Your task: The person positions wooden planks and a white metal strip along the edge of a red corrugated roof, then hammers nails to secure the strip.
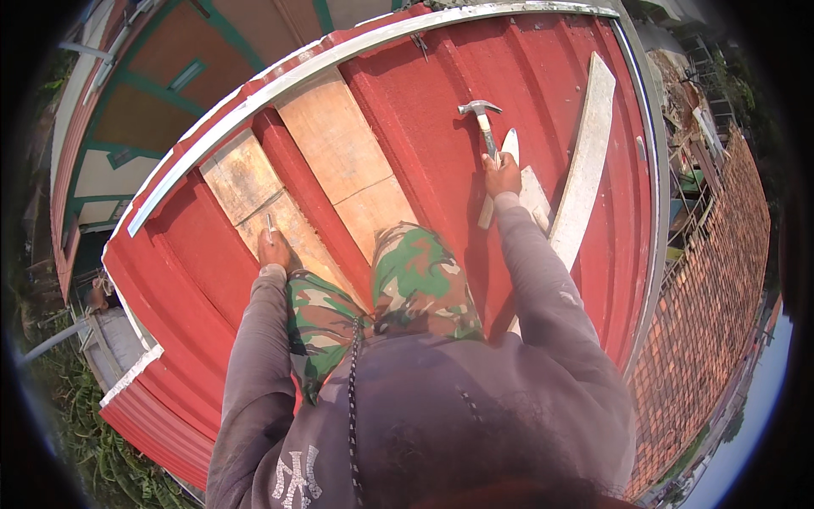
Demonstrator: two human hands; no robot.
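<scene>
My right hand (502,176) is closed around the handle of a claw hammer (480,110), its metal head pointing away from me above the red metal roof (424,93). Over the left wooden board (242,180), my left hand (273,251) is closed on a thin, shiny metal piece (270,222) that sticks up from the fingers; its exact kind is too small to tell. A second, lighter board (326,123) lies parallel to it, between the raised ribs of the roof. My legs in camouflage trousers cover the near ends of both boards.
A long pale plank (585,161) slants across the roof at the right. Shorter wood pieces (532,197) lie beside my right hand. White edging (229,114) borders the roof. Beyond its right edge is a tiled roof (708,314); a building (182,76) stands at the far left.
</scene>
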